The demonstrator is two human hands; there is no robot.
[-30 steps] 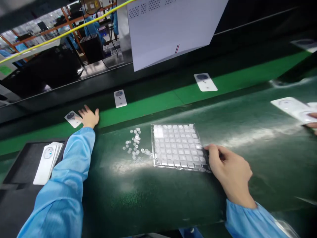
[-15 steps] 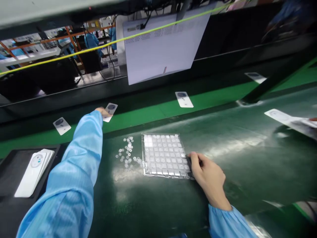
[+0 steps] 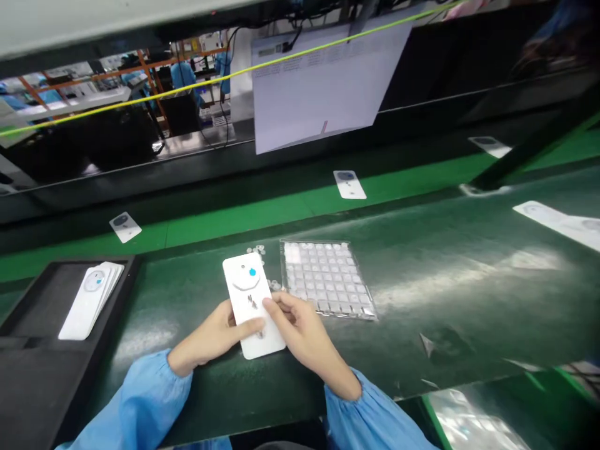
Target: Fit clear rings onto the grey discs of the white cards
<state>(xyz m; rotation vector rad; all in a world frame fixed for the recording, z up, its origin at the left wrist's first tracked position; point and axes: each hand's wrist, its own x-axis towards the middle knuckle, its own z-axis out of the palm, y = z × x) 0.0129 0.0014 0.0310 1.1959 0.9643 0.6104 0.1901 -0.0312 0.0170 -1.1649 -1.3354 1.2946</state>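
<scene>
Both of my hands hold a white rounded-corner panel (image 3: 241, 306), tilted slightly above the green table. A ring-shaped feature, a blue dot and small dark marks show on its face. My left hand (image 3: 209, 337) grips its left edge, the thumb lying across the lower face. From the other side my right hand (image 3: 304, 331) is closed on the right edge, thumb on the face and fingers partly hidden. Just beyond that hand lies a clear tray (image 3: 323, 275) with rows of small pale pieces. Some loose translucent rings (image 3: 255, 250) lie behind the panel, partly covered by it.
At the left a black tray (image 3: 131, 275) holds a stack of white panels (image 3: 82, 309). Single panels lie on the green strip at the back, one at left (image 3: 125, 227), another nearer the middle (image 3: 349, 185). More white panels (image 3: 557, 222) are at the right. A dark post (image 3: 506, 162) stands there.
My left hand has come back from the green strip, where one panel is gone. My right hand has let go of the clear tray's side. Both hands now hold a white panel.
</scene>
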